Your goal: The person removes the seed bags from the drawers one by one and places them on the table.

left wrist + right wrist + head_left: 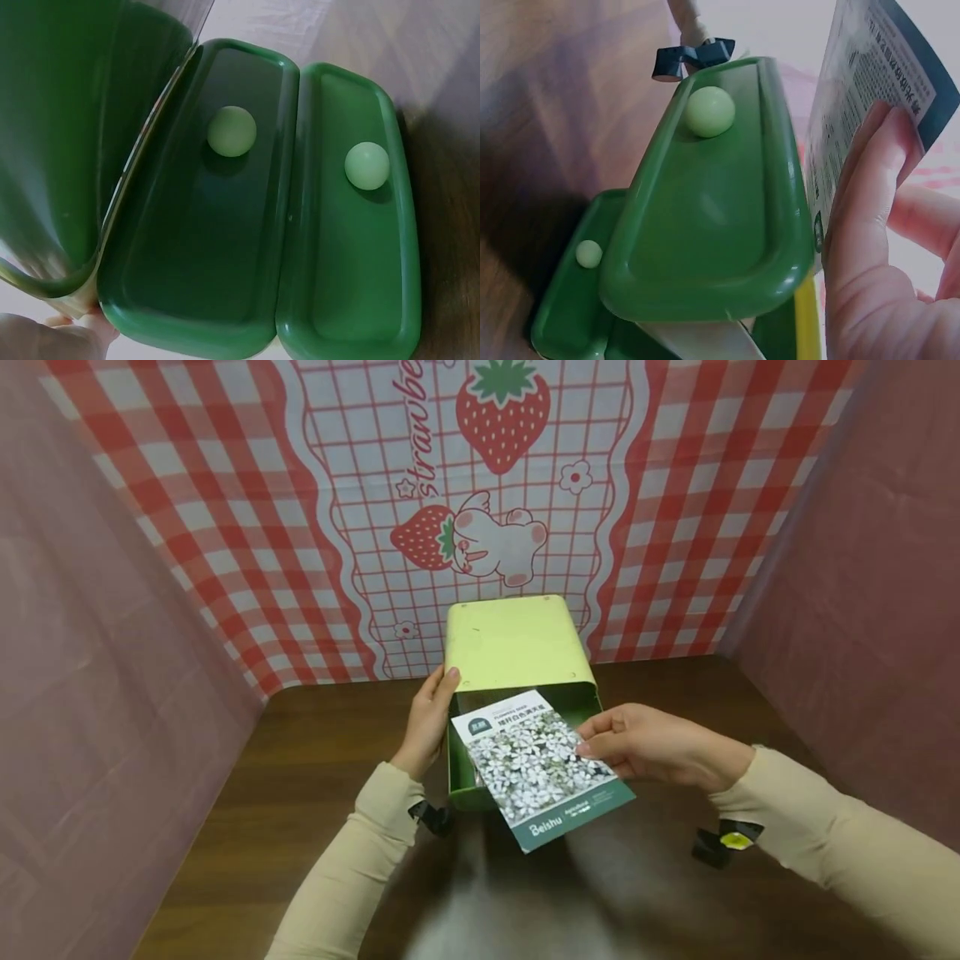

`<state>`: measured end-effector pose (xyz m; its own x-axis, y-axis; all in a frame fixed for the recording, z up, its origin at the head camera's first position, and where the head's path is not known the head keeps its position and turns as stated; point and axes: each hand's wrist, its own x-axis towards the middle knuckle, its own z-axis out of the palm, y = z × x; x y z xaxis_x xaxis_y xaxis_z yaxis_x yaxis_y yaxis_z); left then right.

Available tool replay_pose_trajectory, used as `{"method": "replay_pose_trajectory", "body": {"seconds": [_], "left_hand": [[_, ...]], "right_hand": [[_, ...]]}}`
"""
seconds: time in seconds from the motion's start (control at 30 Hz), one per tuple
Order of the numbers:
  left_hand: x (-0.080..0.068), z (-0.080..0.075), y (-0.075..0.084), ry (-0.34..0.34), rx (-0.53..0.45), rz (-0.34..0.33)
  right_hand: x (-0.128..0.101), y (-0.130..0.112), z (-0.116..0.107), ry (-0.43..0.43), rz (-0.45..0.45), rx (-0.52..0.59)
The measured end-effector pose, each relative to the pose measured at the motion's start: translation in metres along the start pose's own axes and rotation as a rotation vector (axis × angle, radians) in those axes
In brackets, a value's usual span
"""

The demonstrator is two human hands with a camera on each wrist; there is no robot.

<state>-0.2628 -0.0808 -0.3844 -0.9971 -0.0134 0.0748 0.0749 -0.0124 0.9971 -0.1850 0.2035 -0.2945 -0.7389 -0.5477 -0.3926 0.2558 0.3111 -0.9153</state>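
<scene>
In the head view, my right hand (660, 747) pinches a flower seed packet (540, 768) by its right edge, thumb on the printed white-flower face. The packet lies slantwise over the opening of a pale yellow drawer cabinet (517, 643). A green drawer (459, 777) is pulled out below the packet, which hides most of it. My left hand (427, 718) holds the cabinet's left side, thumb at its front top corner. The right wrist view shows the pulled-out drawer's front (705, 202) with a round pale knob (710, 112), and the packet's printed back.
The cabinet stands on a dark wooden table (300, 760), close to a red checked strawberry cloth (495, 543). Pink cloths (97, 652) hang at both sides. Green drawer fronts (349, 247) with pale knobs show in the left wrist view. Black bands are on both wrists.
</scene>
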Motion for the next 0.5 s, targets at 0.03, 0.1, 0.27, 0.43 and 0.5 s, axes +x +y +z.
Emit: {"method": "replay_pose_trajectory", "body": {"seconds": [0.03,0.1,0.27,0.43,0.5], "left_hand": [[0.0,0.0,0.0,0.004,0.0,0.0],[0.0,0.0,-0.001,0.007,-0.012,-0.004],[-0.001,0.0,0.0,0.005,-0.019,-0.015],[-0.002,0.0,0.0,-0.004,0.027,-0.018],[-0.002,0.0,-0.001,-0.008,0.037,-0.017]], "right_hand": [[-0.003,0.0,-0.001,-0.007,-0.013,0.0],[-0.009,0.0,-0.003,-0.018,-0.044,0.007],[-0.019,-0.003,-0.016,0.031,-0.118,0.017],[-0.024,-0.009,-0.037,0.231,-0.13,-0.002],[-0.026,-0.01,-0.047,0.297,-0.134,0.013]]}}
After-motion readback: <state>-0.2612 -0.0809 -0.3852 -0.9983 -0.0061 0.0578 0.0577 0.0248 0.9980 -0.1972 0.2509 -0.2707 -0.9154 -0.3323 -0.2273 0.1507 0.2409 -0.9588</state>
